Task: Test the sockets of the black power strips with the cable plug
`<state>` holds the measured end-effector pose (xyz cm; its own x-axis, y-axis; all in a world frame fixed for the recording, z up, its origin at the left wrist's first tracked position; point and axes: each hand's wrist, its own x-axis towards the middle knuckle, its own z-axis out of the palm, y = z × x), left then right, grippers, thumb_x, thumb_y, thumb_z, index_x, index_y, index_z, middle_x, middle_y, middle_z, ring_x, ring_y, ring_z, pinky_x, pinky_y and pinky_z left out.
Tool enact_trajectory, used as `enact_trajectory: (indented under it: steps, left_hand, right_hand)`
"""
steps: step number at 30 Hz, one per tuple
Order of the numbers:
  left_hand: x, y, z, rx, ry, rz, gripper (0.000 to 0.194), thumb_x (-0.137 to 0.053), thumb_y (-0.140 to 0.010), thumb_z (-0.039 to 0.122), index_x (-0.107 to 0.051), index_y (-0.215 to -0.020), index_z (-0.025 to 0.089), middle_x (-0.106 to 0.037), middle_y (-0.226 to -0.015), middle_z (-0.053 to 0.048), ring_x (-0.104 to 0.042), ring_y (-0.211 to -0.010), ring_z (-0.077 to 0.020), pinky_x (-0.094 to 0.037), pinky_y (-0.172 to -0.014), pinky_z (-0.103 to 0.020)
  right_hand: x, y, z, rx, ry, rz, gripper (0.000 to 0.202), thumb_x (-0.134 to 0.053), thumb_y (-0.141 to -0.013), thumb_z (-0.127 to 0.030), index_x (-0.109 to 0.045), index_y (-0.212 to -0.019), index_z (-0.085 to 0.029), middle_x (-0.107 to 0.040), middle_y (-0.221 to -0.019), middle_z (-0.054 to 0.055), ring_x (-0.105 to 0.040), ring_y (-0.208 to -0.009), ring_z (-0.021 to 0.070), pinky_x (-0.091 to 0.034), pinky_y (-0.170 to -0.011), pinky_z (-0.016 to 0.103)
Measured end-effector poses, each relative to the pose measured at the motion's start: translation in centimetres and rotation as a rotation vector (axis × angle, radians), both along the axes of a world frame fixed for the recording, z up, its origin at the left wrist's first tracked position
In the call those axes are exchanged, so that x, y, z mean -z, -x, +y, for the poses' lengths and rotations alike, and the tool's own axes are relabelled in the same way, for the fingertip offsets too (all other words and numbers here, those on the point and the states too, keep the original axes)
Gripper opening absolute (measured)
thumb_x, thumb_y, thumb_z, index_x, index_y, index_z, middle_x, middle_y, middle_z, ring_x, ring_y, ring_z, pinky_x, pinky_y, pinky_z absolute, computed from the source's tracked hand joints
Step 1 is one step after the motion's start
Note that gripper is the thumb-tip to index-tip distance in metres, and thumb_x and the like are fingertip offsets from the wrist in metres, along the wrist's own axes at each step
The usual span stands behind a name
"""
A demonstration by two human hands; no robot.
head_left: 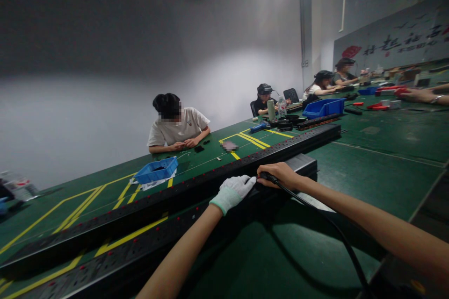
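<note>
My right hand (280, 175), bare, is closed around the black plug end of a cable (333, 226). The cable trails down toward the lower right. Close beside it, my left hand (233, 191) wears a white glove with a mint cuff. Its fingers are bent together over the nearer long black bar (154, 233), with the fingertips almost meeting my right hand. Small red dots run along this bar's top. The exact contact between plug and bar is hidden by my fingers. A second black bar (196, 184) with red dots lies just beyond, roughly parallel.
On the green table (368, 173) are yellow tape lines, a blue tray (156, 170), a larger blue bin (324, 108) and a blue-handled tool (259, 127). A person in a white shirt (178, 128) works across the table; several others sit farther right. Another person's hand (419, 96) reaches in at right.
</note>
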<state>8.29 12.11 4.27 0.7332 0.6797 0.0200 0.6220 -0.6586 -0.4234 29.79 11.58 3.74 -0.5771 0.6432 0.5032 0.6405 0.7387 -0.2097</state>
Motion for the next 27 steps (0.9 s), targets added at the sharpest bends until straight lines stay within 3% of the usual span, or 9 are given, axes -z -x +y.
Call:
enact_trajectory:
  steps: [20, 23, 27]
  left_hand:
    - [0.5, 0.7, 0.1, -0.008, -0.002, -0.025, 0.041, -0.029, -0.093, 0.017, -0.032, -0.134, 0.022, -0.053, -0.119, -0.012, -0.059, -0.097, -0.0203, -0.051, -0.076, -0.033]
    - [0.7, 1.7, 0.2, -0.034, 0.000, -0.034, 0.044, -0.032, -0.091, 0.016, -0.030, -0.135, 0.023, -0.056, -0.118, -0.011, -0.059, -0.096, -0.0206, -0.051, -0.075, -0.033]
    - [0.9, 3.3, 0.2, -0.073, 0.009, -0.050, 0.044, -0.032, -0.091, 0.014, -0.033, -0.134, 0.022, -0.057, -0.118, -0.011, -0.059, -0.097, -0.0200, -0.050, -0.078, -0.033]
  right_hand:
    - [0.3, -0.1, 0.1, -0.003, 0.042, 0.032, 0.022, -0.047, -0.087, -0.042, -0.057, -0.093, -0.024, -0.065, -0.085, 0.002, -0.061, -0.074, 0.0161, -0.039, -0.064, 0.023]
    - [-0.1, -0.3, 0.4, 0.047, 0.102, 0.233, 0.028, -0.045, -0.087, -0.048, -0.056, -0.089, -0.023, -0.063, -0.078, 0.000, -0.057, -0.069, 0.0151, -0.039, -0.062, 0.023]
    - [-1.5, -1.3, 1.4, 0.167, 0.111, 0.716, 0.034, -0.040, -0.087, -0.053, -0.052, -0.085, -0.021, -0.053, -0.068, -0.001, -0.050, -0.059, 0.0131, -0.038, -0.052, 0.023]
